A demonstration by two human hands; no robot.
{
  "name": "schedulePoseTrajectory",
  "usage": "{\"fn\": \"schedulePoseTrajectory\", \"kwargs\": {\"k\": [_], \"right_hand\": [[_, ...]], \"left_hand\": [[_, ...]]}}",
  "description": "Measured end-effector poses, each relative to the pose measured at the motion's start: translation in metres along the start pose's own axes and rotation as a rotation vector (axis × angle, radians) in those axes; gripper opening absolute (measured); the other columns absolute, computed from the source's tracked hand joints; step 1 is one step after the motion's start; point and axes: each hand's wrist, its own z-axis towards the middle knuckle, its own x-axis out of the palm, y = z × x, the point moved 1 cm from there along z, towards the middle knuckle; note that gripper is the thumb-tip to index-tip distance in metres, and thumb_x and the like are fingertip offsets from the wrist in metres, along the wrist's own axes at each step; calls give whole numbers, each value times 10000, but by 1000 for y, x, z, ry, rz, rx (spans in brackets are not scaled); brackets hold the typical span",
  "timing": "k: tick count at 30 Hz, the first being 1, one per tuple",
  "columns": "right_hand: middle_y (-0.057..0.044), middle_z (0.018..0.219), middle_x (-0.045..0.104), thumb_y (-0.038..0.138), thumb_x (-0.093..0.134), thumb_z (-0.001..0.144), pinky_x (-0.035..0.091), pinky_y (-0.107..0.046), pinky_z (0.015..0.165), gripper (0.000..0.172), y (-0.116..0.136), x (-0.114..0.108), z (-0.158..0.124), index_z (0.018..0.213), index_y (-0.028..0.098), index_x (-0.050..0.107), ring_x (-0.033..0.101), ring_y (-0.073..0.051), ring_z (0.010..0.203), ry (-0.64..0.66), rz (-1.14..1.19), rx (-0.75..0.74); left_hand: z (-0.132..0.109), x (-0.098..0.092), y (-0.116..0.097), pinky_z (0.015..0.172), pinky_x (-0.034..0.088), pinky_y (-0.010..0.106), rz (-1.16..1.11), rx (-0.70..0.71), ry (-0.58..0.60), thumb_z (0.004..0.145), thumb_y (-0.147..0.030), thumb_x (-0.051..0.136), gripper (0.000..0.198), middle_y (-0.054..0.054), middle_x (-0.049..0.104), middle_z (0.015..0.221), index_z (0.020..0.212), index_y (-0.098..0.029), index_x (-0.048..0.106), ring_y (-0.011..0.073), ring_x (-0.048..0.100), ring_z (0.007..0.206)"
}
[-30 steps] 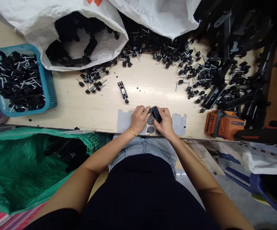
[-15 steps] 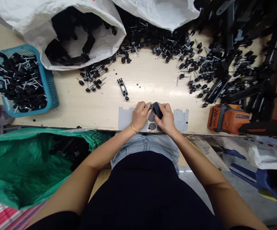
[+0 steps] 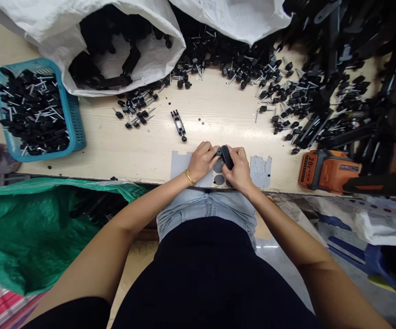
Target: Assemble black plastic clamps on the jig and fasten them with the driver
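Note:
At the table's front edge, my right hand (image 3: 240, 168) is closed around a black plastic arm (image 3: 226, 156) with a rounded end and a hole near its tip. My left hand (image 3: 202, 161), a gold bangle at its wrist, pinches a smaller black plastic piece (image 3: 219, 151) against the upper end of that arm. Fingers hide most of the smaller piece. Beneath both hands lies a grey sheet (image 3: 181, 163) with dark round spots. A forked black part with a knob (image 3: 178, 125) rests on the table a little beyond my left hand.
A blue basket (image 3: 77, 123) of black knobs with metal screws stands at the left. White sacks (image 3: 60, 41) and loose knob screws (image 3: 242, 68) spread along the back. An orange 20V battery tool (image 3: 331, 170) lies right; a green sack (image 3: 29, 228) hangs below the table's left edge.
My left hand has brought the smaller black piece closer against the arm's end, and its fingers now cover more of it. My right hand keeps its hold. The whole view has shifted slightly.

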Motion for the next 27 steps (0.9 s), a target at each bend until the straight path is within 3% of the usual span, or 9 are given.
{"fn": "schedulePoseTrajectory", "kwargs": {"k": [5,11,14,19,24,27], "right_hand": [[-85,1001,488,161,508,732,515,-402,855,552,3,0,-1,1281,219,503,533,-239,953,-12,-6,18],[-104,1051,487,143,495,738,519,-424,861,596,5,0,-3,1330,210,471,538,-262,984,14,-13,57],[-107,1082,492,135,496,739,520,-418,859,622,4,0,-1,1354,217,451,544,-263,988,30,14,61],[-109,1083,505,131,479,758,528,-383,834,613,2,-3,3,1366,204,441,557,-245,957,31,39,62],[-111,1098,491,130,496,749,542,-375,759,686,-1,-5,4,1417,225,374,559,-255,955,93,38,76],[-113,1106,489,134,501,750,541,-385,754,707,-2,-4,3,1431,239,345,558,-263,958,103,38,73]], "left_hand": [[17,-2,14,753,452,310,-88,169,170,952,-356,444,278,50,530,850,1042,-163,622,186,523,838],[1,-8,10,809,473,332,-153,18,57,954,-348,457,332,66,578,905,1202,-161,575,187,540,884],[-6,-1,-2,803,466,334,-158,-66,0,946,-328,485,315,54,567,881,1207,-186,589,183,530,863],[-3,14,-20,759,439,323,-83,-283,-190,963,-303,444,313,33,495,786,1177,-160,622,173,488,780],[7,6,-8,721,438,303,-157,-113,-55,953,-324,468,307,30,504,794,1172,-175,625,166,488,778],[8,2,-3,727,441,309,-134,-129,-29,955,-349,457,329,36,511,797,1184,-179,623,172,493,784]]}}
